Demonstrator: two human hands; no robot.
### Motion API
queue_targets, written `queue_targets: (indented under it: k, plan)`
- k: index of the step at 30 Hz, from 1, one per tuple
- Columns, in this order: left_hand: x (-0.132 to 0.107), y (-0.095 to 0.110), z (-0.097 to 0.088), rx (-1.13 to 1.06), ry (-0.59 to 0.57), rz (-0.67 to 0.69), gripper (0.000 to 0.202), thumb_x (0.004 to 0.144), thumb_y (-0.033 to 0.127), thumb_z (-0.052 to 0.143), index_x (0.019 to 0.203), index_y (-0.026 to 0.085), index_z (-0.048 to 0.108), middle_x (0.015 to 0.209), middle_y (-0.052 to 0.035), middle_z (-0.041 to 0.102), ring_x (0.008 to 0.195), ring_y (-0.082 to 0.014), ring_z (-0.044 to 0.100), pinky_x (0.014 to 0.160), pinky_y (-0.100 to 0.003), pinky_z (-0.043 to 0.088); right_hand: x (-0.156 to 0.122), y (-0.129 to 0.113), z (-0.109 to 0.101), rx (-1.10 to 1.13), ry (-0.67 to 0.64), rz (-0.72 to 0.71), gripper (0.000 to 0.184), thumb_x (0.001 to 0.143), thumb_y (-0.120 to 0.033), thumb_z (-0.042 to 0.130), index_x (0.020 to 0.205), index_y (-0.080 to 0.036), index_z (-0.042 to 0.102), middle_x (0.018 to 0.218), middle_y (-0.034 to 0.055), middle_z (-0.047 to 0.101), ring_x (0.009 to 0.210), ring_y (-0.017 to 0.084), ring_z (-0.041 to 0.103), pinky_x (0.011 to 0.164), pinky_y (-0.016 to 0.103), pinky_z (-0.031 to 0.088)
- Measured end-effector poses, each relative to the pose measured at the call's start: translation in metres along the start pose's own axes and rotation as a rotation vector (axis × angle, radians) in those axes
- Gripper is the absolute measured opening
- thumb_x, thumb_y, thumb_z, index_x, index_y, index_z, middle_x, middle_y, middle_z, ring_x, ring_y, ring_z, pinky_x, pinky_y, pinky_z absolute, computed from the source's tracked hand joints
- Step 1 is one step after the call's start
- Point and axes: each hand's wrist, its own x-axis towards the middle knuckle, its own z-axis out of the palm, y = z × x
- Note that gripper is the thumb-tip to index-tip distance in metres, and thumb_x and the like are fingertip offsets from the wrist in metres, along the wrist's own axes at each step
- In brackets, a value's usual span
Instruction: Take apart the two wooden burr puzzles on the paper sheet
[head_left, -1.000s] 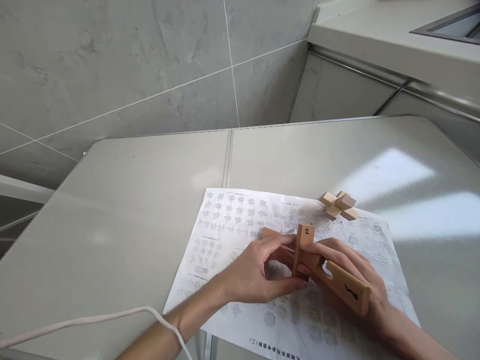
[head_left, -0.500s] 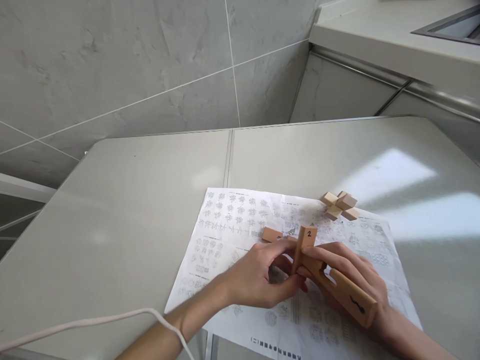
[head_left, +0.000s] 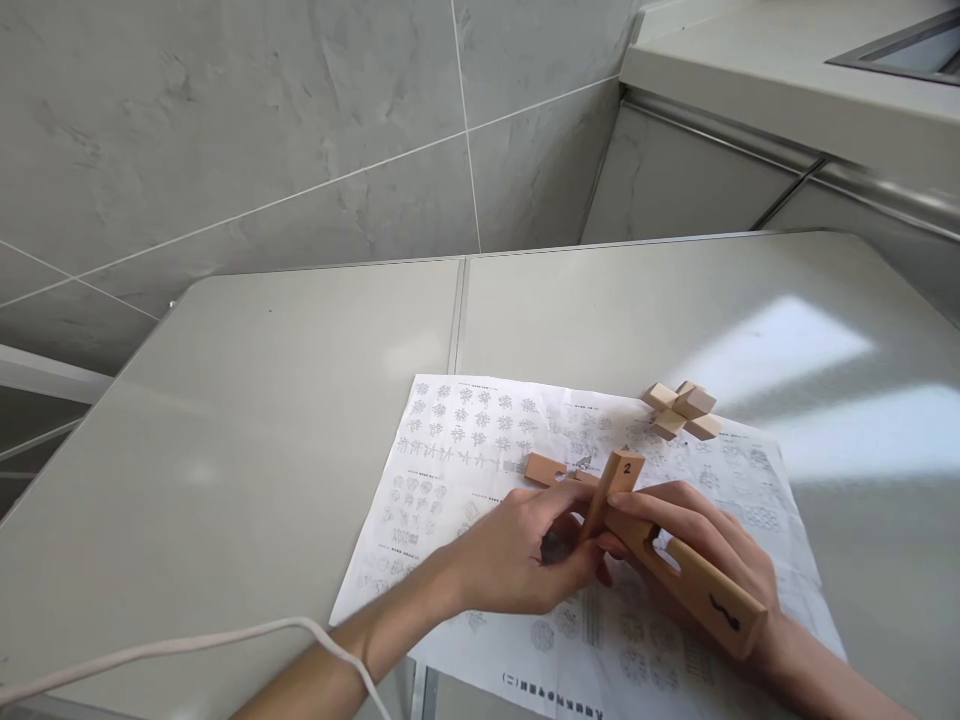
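My left hand pinches a wooden puzzle piece marked 2, which stands tilted with its top leaning right. In my right hand lies a longer notched wooden puzzle piece with a dark squiggle near its end. The two pieces meet at my fingertips; whether they interlock I cannot tell. Behind my left fingers a third notched wooden piece rests on the printed sheet, partly hidden. An assembled wooden burr puzzle sits at the sheet's far right edge.
Under my hands the creased instruction sheet, full of small puzzle drawings, covers part of the grey folding table. A white cable crosses my left forearm. Beyond the table are a tiled wall and a counter.
The piece marked 2 has tipped further to the right. The long piece in my right hand has shifted slightly right and down. Everything else stays put.
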Motion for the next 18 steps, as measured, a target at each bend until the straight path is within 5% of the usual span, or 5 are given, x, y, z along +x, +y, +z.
queue_targets:
  k: [6,13,18]
  plan:
    - [0.0,-0.003,0.001,0.035,0.011,0.032,0.025,0.108,0.028,0.056,0.129,0.017,0.065,0.098,-0.0097,0.084,0.087,-0.0214,0.084,0.071,-0.028,0.066,0.009,-0.008,-0.004,-0.014,-0.016,0.016,0.012,0.11,-0.021,0.06,0.121,-0.018,0.064,0.088,0.0037,0.071,0.065,0.014,0.072,0.056,0.026,0.052]
    - [0.001,-0.006,0.003,0.08,0.092,0.105,0.032,0.109,0.028,0.055,0.137,0.016,0.066,0.091,-0.0079,0.084,0.078,-0.0183,0.083,0.062,-0.023,0.064,0.016,-0.011,-0.002,0.004,0.009,-0.043,0.007,0.112,-0.02,0.058,0.114,-0.018,0.064,0.081,0.0027,0.07,0.063,0.013,0.071,0.054,0.024,0.05]
    - [0.003,-0.009,0.004,0.118,0.142,0.199,0.024,0.108,0.023,0.056,0.124,0.014,0.071,0.087,-0.0066,0.082,0.07,-0.0141,0.079,0.055,-0.02,0.059,0.015,-0.014,-0.002,-0.014,0.022,-0.093,0.009,0.111,-0.015,0.058,0.107,-0.019,0.065,0.074,0.0011,0.068,0.058,0.014,0.069,0.052,0.026,0.047]
